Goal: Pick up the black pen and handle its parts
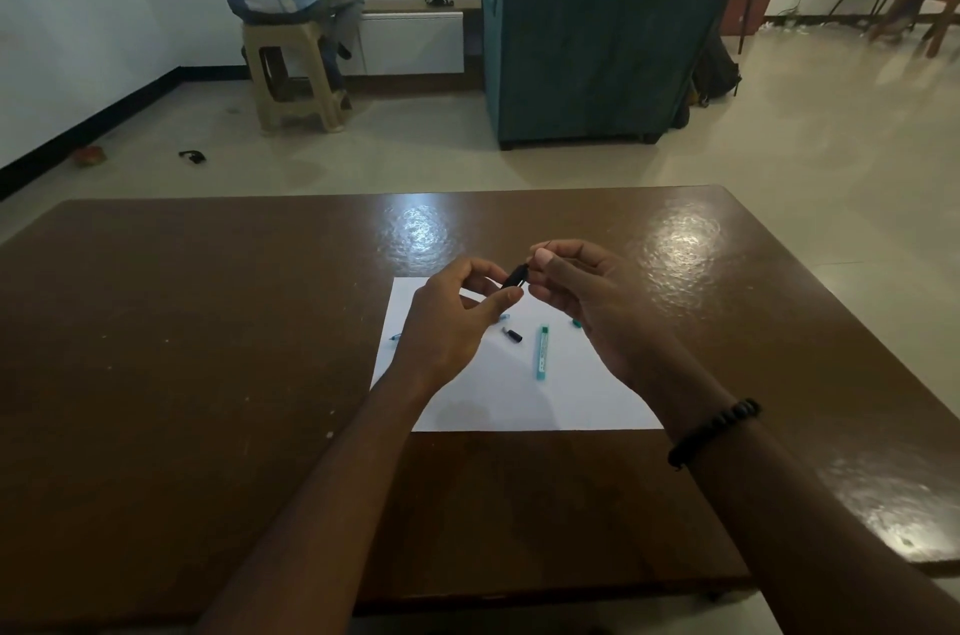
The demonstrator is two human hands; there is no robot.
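Note:
My left hand (452,317) pinches a small black cylindrical part (515,277) between thumb and fingers, raised above a white sheet of paper (519,395). My right hand (587,301) is close beside it, thumb and forefinger pinched together at the part's upper end; what they hold is too small to tell. On the paper lie a teal pen barrel (542,351), a short black piece (512,335), a small teal bit (576,322) by my right hand, and a thin blue-tipped piece (395,337) at the left edge.
The paper lies on a glossy brown table (182,348). Beyond the table stand a teal armchair (597,31) and a beige plastic stool (291,73) with a person seated on it. A beaded bracelet (714,431) is on my right wrist.

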